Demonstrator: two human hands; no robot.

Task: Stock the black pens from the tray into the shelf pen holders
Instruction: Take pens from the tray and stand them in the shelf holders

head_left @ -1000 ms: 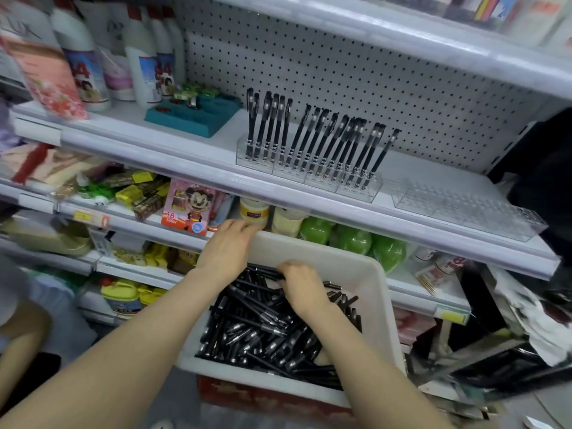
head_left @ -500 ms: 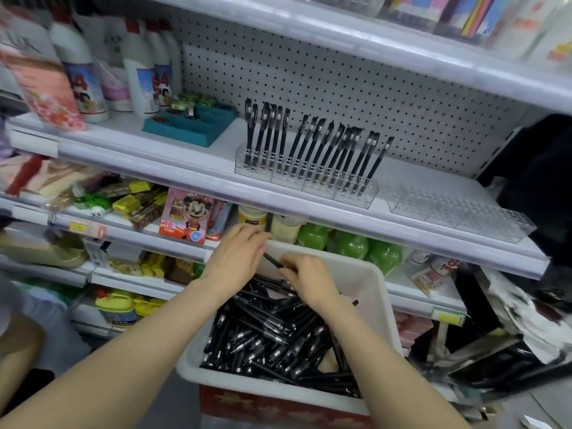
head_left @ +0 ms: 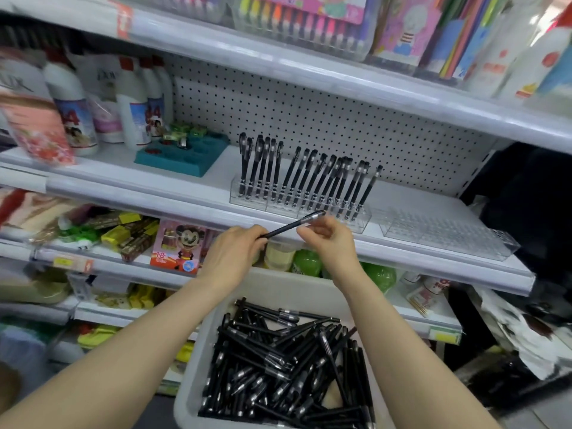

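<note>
Slim black pen (head_left: 292, 226), left hand (head_left: 233, 253), right hand (head_left: 329, 239), clear holder (head_left: 300, 205)

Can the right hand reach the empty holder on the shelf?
Probably yes. The right hand is up by the shelf, and nothing stands between it and the empty holder. It shares a pen with the left hand, though.
</note>
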